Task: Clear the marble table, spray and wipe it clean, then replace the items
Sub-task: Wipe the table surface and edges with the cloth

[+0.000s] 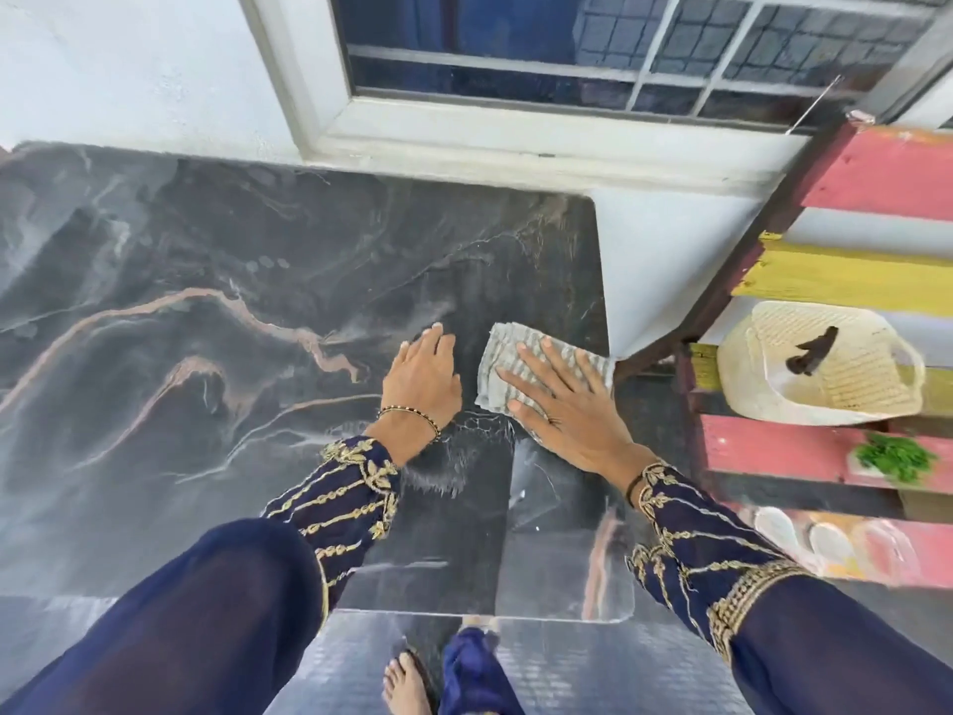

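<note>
Two bare hands rest on a dark marble surface [206, 301] veined in pale grey and rust, which fills most of the view and abuts a white wall below a window [593, 69]. To the right of the surface stands a wooden rack [851, 281] with slats painted pink and yellow, bearing a cream woven basket [763, 384] tilted on its side and, lower down, a small green plant [894, 456]. Near the right edge of the surface lies a grey striped cloth [495, 374], flattened against the marble. The right hand [572, 410] lies palm down on this cloth, its fingers [562, 363] extended and spread apart, pressing rather than gripping. The left hand [425, 376] lies palm down just beside the cloth, directly on the bare marble, fingers extended and close together, holding nothing; a beaded bracelet [412, 418] circles its wrist. Wet streaks [454, 461] mark the marble between the two forearms. Both sleeves are dark blue with gold embroidery.
</note>
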Tool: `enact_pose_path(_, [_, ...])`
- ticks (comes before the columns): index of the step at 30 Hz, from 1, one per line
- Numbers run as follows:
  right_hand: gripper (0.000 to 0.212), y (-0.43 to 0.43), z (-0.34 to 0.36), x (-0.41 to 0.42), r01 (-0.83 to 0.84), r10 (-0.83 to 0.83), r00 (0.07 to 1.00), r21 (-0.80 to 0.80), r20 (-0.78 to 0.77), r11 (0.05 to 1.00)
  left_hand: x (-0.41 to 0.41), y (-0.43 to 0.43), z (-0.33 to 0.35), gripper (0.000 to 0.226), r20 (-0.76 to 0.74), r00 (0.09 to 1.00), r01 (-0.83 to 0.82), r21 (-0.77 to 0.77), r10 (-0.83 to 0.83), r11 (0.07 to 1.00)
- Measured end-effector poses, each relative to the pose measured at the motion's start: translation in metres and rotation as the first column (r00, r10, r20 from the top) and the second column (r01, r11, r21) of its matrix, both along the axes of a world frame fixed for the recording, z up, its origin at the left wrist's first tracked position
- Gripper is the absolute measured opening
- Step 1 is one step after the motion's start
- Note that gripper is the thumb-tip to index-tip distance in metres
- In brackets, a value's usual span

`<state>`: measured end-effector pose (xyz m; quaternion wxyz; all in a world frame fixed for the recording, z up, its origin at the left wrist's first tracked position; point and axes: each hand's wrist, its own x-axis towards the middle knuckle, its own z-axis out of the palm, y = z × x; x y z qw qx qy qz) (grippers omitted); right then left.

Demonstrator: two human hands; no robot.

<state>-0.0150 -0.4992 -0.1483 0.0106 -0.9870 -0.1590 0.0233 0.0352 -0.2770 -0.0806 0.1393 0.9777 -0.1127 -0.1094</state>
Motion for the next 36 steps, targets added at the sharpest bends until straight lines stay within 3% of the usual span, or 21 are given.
enact_pose_path(7, [0.054, 0.035, 0.006, -0.11, -0.024, 0.024, 1.0, 0.011, 0.006, 1.0, -0.11, 0.034, 0.0, 0.053, -0.05, 0.994, 0.091, -0.039, -0.093, 0.995])
enact_pose_path(16, [0.055, 0.067, 0.015, -0.196, -0.035, 0.035, 0.996, 0.005, -0.085, 0.999, -0.205, 0.067, -0.004, 0.051, -0.059, 0.97, 0.238, 0.032, -0.235, 0.971])
enact_pose_path(27, [0.053, 0.037, 0.028, -0.226, -0.139, 0.14, 0.97, 0.021, -0.199, 0.99, -0.207, 0.049, 0.005, 0.049, -0.059, 0.949, 0.31, 0.012, -0.309, 0.951])
enact_pose_path(36, [0.054, 0.008, 0.022, -0.206, -0.168, 0.167, 0.972, 0.008, -0.163, 0.986, -0.175, 0.022, 0.002, 0.05, -0.053, 0.93, 0.365, 0.008, -0.364, 0.931])
